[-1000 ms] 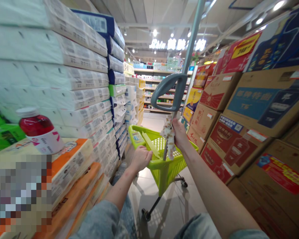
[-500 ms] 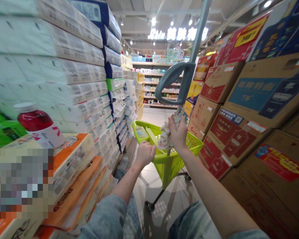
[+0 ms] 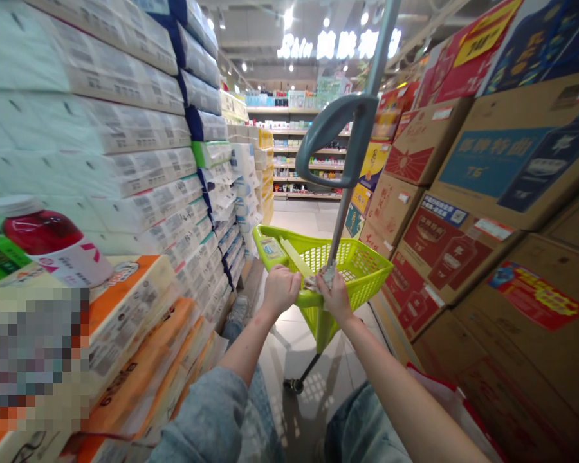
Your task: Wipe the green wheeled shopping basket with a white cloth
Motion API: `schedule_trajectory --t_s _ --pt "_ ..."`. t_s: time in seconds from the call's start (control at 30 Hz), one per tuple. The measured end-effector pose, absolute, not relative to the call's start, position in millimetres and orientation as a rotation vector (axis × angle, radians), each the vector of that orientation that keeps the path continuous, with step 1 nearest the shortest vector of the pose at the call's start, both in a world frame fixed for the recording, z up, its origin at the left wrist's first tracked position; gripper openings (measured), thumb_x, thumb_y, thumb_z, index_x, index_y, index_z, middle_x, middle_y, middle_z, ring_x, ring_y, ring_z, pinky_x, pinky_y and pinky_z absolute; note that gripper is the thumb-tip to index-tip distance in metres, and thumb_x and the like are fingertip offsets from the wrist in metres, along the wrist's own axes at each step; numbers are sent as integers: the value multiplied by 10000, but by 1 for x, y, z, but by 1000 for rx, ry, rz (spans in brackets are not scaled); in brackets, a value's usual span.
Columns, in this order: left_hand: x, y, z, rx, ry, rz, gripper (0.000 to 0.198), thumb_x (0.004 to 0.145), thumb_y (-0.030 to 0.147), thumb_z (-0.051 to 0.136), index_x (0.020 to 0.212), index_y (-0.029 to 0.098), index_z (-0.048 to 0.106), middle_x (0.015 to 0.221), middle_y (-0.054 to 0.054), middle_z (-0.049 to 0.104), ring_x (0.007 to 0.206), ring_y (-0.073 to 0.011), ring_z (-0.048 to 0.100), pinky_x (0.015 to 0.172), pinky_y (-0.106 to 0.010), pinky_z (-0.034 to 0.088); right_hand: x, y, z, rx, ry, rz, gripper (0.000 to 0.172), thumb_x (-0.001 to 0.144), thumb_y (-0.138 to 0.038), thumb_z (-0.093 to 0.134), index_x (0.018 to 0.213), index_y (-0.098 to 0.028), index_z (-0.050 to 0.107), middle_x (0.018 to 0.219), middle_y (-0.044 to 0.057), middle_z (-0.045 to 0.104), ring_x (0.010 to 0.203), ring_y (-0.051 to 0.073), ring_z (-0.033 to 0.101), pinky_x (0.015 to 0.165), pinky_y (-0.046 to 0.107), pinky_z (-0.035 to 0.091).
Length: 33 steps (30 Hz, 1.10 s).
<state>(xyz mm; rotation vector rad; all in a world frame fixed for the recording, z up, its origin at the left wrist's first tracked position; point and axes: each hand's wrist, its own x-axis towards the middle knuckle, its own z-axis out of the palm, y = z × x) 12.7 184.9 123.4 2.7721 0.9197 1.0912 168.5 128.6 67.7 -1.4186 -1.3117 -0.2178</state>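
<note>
A lime-green shopping basket cart (image 3: 373, 278) on wheels stands before me. From it rises a grey pole (image 3: 338, 228) with a loop-shaped grey handle (image 3: 313, 145). My left hand (image 3: 280, 289) is closed round the near left part of the basket's rim. With my right hand (image 3: 335, 296) I grip a crumpled, pale patterned cloth (image 3: 326, 275) at the foot of the pole, by the near rim. Part of the cloth is hidden under my fingers.
Packs of tissue (image 3: 139, 154) are stacked high on the left. A bottle of red liquid (image 3: 53, 241) stands on orange-and-cream packs (image 3: 139, 289) nearby. Printed cartons (image 3: 456, 247) line the right side. Stocked shelves (image 3: 309, 151) stand at the far end.
My right hand has moved down the pole with the cloth, from above the basket to its near rim. My left hand stays on the rim. The view has shifted slightly.
</note>
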Motion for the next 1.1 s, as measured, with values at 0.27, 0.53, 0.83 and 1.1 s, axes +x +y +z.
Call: schedule_trajectory --t_s 0.27,0.53,0.83,1.1 --pt "13 185 121 2780 917 1139 486 885 221 301 487 170 575 527 -34 564 578 -135 517 784 -319 384 190 122 66 -1266 -1547 141 247 849 -416 503 898 -204 620 900 57 649 868 214 604 801 346 460" --pt "13 187 121 2760 921 1160 471 875 215 315 473 168 555 528 -33 564 561 -131 507 780 -314 390 202 121 63 -1199 -1626 284 291 814 -415 556 1022 -227 635 1059 51 642 974 222 600 873 354 451" --pt "17 195 119 2798 949 1156 489 888 232 294 481 169 558 523 -31 553 554 -128 494 763 -313 384 189 132 61 -1317 -1479 92 271 845 -419 509 927 -209 658 918 66 669 885 221 601 832 368 436" --pt "16 189 119 2862 1016 1102 506 899 249 279 498 171 577 518 -32 545 552 -131 490 766 -311 379 188 134 60 -1344 -1482 71 306 848 -439 488 934 -198 655 903 84 661 865 219 593 797 359 439"
